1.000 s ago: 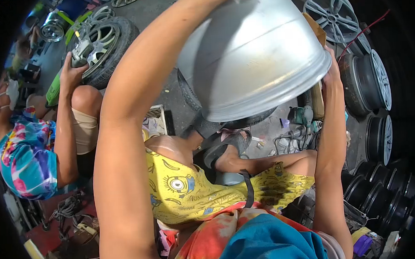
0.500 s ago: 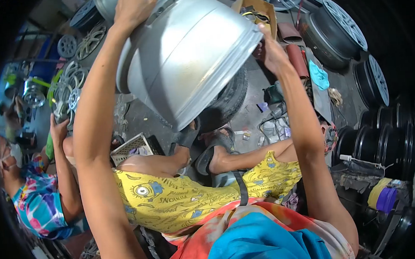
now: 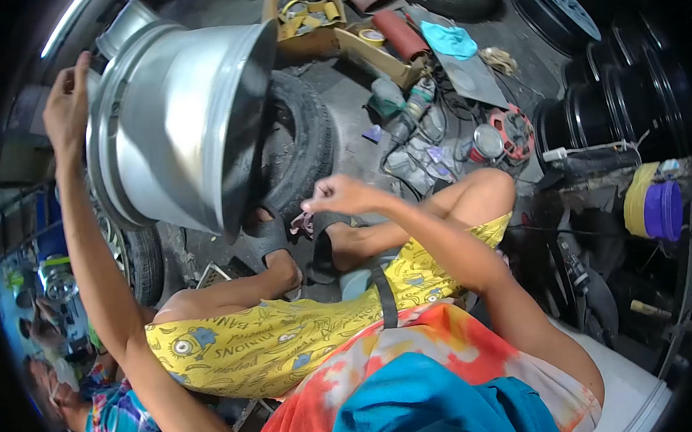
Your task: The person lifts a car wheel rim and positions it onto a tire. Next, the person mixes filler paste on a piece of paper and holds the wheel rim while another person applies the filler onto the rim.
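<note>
stretching beneath everything, the grey floor (image 3: 351,117) carries a crowded workshop. at the lower left is a person in a multicoloured shirt (image 3: 119,419), with a tire (image 3: 147,263) nearby. toward the middle, a second tire (image 3: 313,132) lies flat, and beyond it stands a cardboard box (image 3: 308,45) with yellow rolls inside. further right come a red roll (image 3: 398,34), a turquoise cloth (image 3: 450,39) draped on a grey board (image 3: 471,81), and a cluster of tools and scraps below them. black wheel rims (image 3: 635,111) crowd the far right, above a purple roll (image 3: 664,211).

the large silver wheel rim (image 3: 168,131) is at the upper left, its barrel tilted and its dark open side facing right, overlapping the second tire in view. the left hand (image 3: 67,108) is at the rim's left edge; the rim's far side is hidden, so whether that hand grips it i cannot tell. the right hand (image 3: 334,197) is well apart from the rim, to its lower right.

the left arm reaches far forward, thumb pointing up. the right arm is bent, forearm angled leftward above the right leg, fingers curled into a loose fist.
</note>
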Tool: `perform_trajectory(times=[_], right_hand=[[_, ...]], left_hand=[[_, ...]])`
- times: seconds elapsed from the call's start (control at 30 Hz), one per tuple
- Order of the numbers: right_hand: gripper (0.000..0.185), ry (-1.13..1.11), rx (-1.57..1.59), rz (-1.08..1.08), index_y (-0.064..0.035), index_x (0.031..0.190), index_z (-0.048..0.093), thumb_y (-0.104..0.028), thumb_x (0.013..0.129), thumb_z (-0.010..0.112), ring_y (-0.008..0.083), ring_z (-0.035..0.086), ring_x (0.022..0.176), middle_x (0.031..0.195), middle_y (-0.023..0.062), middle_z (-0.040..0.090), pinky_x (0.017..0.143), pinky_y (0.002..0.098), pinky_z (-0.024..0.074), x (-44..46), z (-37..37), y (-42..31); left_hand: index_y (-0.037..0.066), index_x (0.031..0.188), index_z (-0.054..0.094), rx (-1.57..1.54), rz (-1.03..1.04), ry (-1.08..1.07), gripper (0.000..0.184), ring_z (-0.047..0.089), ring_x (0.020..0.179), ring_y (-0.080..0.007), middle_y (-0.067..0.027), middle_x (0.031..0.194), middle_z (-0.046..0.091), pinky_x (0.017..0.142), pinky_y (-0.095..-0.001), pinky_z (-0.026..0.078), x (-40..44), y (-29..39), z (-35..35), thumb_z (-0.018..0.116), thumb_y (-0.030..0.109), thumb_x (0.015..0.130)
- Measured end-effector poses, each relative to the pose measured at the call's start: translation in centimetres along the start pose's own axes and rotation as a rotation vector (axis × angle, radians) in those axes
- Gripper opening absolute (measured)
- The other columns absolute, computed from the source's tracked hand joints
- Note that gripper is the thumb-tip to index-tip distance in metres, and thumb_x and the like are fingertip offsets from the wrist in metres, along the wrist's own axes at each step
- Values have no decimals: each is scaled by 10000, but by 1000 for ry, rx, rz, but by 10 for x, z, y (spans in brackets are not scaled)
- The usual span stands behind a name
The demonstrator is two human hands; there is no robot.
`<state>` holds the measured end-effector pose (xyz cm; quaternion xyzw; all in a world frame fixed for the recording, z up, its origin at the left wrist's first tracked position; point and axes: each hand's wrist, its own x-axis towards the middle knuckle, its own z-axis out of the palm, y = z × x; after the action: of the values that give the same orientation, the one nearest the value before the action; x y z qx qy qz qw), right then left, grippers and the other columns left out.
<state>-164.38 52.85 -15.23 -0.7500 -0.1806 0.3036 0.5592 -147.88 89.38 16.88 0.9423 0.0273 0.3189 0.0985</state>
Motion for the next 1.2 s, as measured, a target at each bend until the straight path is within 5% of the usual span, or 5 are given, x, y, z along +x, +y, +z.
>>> perform_trajectory(times=[0.1, 0.37, 0.53, 0.63, 1.2], right_hand=[[391, -13, -278, 69, -14, 785, 690, -397, 775, 763, 312, 689, 795, 795, 188, 697, 720, 409, 528, -35, 5, 74], [364, 380, -681, 200, -67, 1000, 721, -335, 759, 768, 350, 680, 900, 930, 176, 708, 789, 441, 533, -27, -102, 117], [602, 596, -1042, 595, -103, 1186, 606, -342, 681, 831, 425, 579, 1104, 1227, 200, 559, 955, 506, 482, -94, -242, 128], [1019, 540, -1070, 849, -222, 1478, 389, -375, 606, 893, 462, 287, 1413, 1476, 210, 351, 1116, 531, 356, -138, -273, 159], [986, 562, -1039, 790, -222, 1396, 458, -378, 527, 897, 502, 488, 1199, 1411, 235, 397, 970, 533, 480, -141, -223, 50]], left_hand=[[180, 1233, 700, -260, 212, -8, 465, 617, 1177, -212, -72, 1120, 705, 1060, -366, 451, -2, 34, -9, 582, 531, 952], [32, 1054, 683, -742, 374, -654, 265, 596, 845, -95, -16, 898, 650, 753, -249, 455, -154, 154, -25, 776, 187, 861], [-17, 896, 622, -797, 353, -1371, 285, 535, 771, -101, -38, 821, 598, 720, -254, 441, -162, 177, 32, 554, 230, 1022], [-17, 888, 634, -997, 242, -1308, 381, 537, 781, -97, -23, 798, 606, 736, -256, 447, -182, 174, 88, 491, 298, 1048], [24, 935, 652, -1308, -956, -1647, 357, 584, 686, -105, -32, 804, 627, 642, -232, 487, -322, 135, 259, 556, 358, 1015]])
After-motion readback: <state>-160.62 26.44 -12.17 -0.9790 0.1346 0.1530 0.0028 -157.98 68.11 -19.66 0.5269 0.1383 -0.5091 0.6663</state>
